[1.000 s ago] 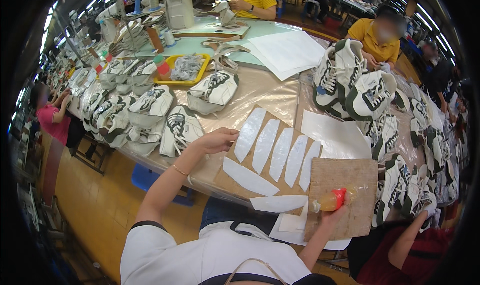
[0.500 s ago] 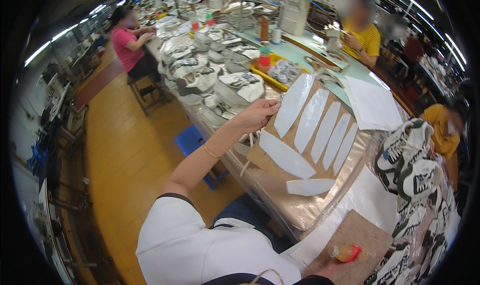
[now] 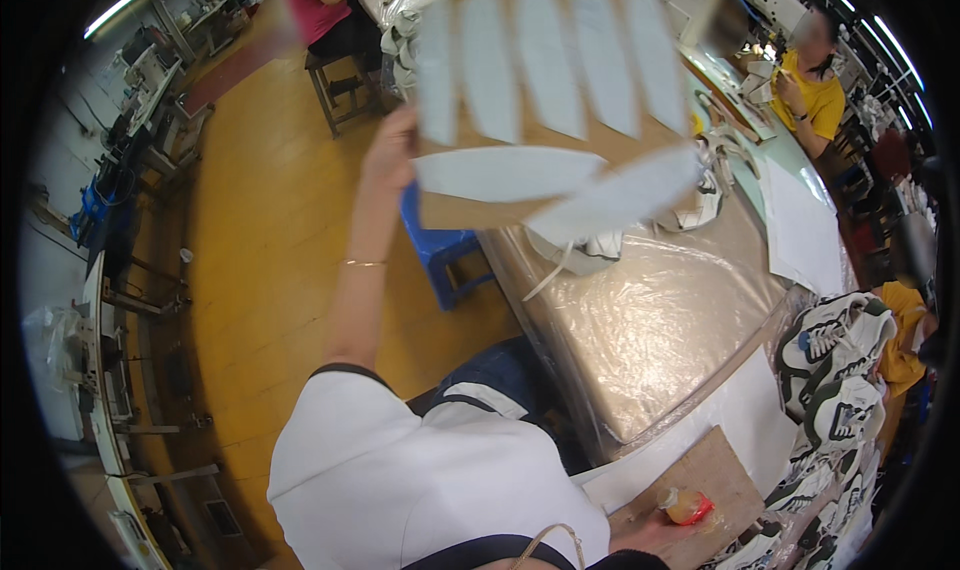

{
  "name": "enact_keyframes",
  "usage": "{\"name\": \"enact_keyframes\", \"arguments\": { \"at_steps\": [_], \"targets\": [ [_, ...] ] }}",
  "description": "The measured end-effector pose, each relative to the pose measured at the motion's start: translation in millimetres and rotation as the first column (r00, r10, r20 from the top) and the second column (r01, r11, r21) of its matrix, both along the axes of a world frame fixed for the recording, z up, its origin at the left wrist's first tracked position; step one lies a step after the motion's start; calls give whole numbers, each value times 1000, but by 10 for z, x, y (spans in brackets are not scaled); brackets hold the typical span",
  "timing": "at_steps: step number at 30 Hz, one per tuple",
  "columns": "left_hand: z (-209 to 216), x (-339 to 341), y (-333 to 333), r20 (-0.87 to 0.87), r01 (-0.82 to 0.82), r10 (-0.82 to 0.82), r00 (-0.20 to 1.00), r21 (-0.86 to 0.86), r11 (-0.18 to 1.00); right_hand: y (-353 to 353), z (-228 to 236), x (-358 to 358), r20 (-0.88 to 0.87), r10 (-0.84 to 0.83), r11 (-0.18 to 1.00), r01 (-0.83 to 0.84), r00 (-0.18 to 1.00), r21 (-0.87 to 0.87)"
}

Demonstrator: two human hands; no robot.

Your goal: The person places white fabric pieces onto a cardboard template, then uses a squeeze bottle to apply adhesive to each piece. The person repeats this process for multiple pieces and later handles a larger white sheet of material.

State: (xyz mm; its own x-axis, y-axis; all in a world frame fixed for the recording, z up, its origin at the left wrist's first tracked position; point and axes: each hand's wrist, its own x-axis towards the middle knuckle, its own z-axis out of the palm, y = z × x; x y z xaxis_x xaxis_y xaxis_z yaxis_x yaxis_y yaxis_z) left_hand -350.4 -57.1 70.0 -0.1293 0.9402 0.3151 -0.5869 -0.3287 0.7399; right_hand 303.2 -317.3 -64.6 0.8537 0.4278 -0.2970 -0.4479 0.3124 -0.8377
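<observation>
My left hand [image 3: 392, 150] grips the left edge of a brown cardboard sheet [image 3: 470, 213] and holds it up above the table, slightly blurred. Several white leaf-shaped pieces [image 3: 550, 65] lie across the sheet, some upright in a row and two slanting along its lower part. Low in the view, my right hand [image 3: 655, 538] is closed around the underside of a small amber bottle [image 3: 686, 506] with a red end; most of its fingers are hidden. Bottle and hand are over a smaller brown board [image 3: 735, 480].
Plastic film covers the table [image 3: 660, 310]. White-and-green shoes [image 3: 835, 370] are heaped along its right side, near a white sheet [image 3: 805, 225]. A blue stool [image 3: 440, 260] stands by the left edge. People in pink [image 3: 325, 10] and yellow [image 3: 810, 95] sit farther off.
My left hand has raised the cardboard sheet off the table, moving it left and turning it, which uncovers the film below. My right hand stays by the bottle. The view has shifted.
</observation>
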Motion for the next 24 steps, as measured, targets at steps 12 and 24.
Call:
{"name": "enact_keyframes", "arguments": {
  "at_steps": [12,24],
  "targets": [
    [-1702,-2142,-2668,-265,-652,650,712,-594,471,-56,-80,75,43,-36,999,36,998,3],
    [-4129,-1136,-847,-9,-358,748,663,-882,307,-567,114,71,63,231,930,-239,971,280]
  ]
}}
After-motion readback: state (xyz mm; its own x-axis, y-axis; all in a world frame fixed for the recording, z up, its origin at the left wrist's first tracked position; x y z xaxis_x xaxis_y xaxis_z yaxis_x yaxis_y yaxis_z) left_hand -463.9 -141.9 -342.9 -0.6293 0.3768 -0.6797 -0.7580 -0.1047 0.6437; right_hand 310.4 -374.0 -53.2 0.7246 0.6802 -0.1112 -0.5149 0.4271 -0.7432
